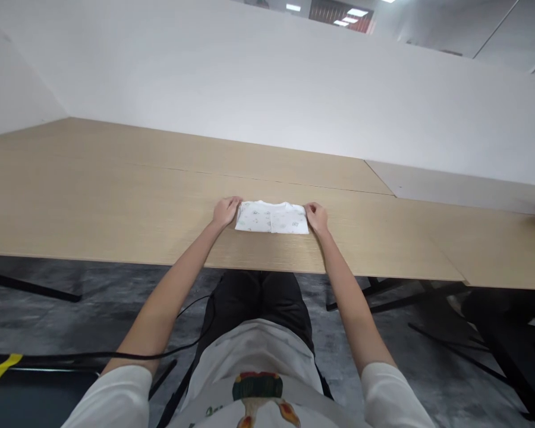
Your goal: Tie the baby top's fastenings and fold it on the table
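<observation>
A small white baby shirt point(271, 217) with a faint scattered print lies folded into a flat strip on the wooden table point(129, 208). Its shallow neckline curves along the far edge, and a seam runs down the middle. At the strip's far left corner, my left hand point(226, 211) has its fingers pinched together on the fabric. My right hand point(317, 217) pinches the opposite corner, thumb and fingers closed. Both forearms reach in over the table's front edge.
A white partition point(267, 89) rises behind the table, with another wall at the left. A black cable point(116, 355) crosses below my left arm. At the lower left is a dark chair point(40, 392) with yellow tape point(0, 374). Black table legs point(31, 286) stand underneath.
</observation>
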Demonstrator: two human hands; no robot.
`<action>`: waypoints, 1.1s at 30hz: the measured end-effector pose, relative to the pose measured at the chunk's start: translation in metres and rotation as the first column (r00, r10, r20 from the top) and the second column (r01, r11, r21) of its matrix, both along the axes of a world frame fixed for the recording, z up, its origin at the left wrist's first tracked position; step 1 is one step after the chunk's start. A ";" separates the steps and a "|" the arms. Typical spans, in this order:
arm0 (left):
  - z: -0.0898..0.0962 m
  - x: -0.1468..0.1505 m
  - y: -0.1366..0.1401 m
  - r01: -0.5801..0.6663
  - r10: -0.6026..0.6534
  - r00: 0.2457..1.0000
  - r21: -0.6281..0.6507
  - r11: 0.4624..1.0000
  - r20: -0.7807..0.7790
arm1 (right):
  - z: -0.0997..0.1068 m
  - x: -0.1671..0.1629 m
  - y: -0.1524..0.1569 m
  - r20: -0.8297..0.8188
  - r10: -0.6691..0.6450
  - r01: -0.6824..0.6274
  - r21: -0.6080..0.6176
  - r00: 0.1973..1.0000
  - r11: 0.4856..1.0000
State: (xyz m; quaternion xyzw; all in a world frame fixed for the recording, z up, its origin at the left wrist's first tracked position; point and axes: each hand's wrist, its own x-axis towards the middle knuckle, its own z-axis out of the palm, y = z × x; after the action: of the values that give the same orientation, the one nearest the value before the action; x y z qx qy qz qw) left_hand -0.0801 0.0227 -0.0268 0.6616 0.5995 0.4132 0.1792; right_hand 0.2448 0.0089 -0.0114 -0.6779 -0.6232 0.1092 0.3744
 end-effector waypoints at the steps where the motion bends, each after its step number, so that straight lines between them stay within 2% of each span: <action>1: 0.000 0.000 0.000 0.022 -0.023 0.999 -0.006 1.000 -0.031 | 0.000 -0.001 0.000 0.000 0.034 -0.034 0.006 0.999 0.999; 7: 0.003 0.001 -0.002 0.145 -0.138 0.963 0.013 0.989 -0.230 | -0.006 -0.001 0.006 0.075 0.187 -0.187 -0.008 0.979 0.982; 11: 0.004 0.001 -0.003 0.133 -0.131 0.944 -0.014 0.991 -0.304 | -0.009 0.001 0.008 0.187 0.196 -0.193 -0.037 0.962 0.981; 17: 0.006 0.000 -0.003 0.118 -0.124 0.949 -0.039 0.992 -0.290 | -0.010 0.002 0.009 0.168 0.180 -0.178 -0.025 0.969 0.984; 21: 0.006 0.000 -0.003 0.107 -0.112 0.965 -0.036 0.994 -0.238 | -0.011 0.002 0.010 0.028 0.176 -0.177 0.013 0.984 0.984; 23: 0.006 0.002 -0.005 0.095 -0.094 0.982 0.002 0.995 -0.163 | -0.011 0.002 0.011 -0.123 0.188 -0.183 0.054 0.974 0.982; 25: 0.008 0.005 -0.008 0.092 -0.089 0.995 0.068 0.993 -0.035 | -0.007 0.000 0.010 -0.329 0.209 -0.174 0.131 0.921 0.976; 28: 0.023 0.011 -0.014 0.132 -0.159 0.971 0.152 0.979 0.177 | 0.007 -0.005 0.003 -0.592 0.286 -0.151 0.268 0.754 0.952; 30: 0.042 0.015 -0.018 0.178 -0.237 0.936 0.229 0.957 0.260 | 0.024 -0.007 -0.004 -0.668 0.353 -0.145 0.347 0.656 0.927; 33: 0.088 0.017 -0.025 0.209 -0.322 0.917 0.404 0.890 0.234 | 0.063 -0.003 -0.017 -0.660 0.423 -0.088 0.478 0.621 0.874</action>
State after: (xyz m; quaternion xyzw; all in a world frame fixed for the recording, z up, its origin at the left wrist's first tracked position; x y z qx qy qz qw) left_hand -0.0628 -0.0026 0.0613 0.6908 0.3797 0.5840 0.1938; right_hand 0.2420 -0.0086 0.0514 -0.3822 -0.5138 0.3013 0.7065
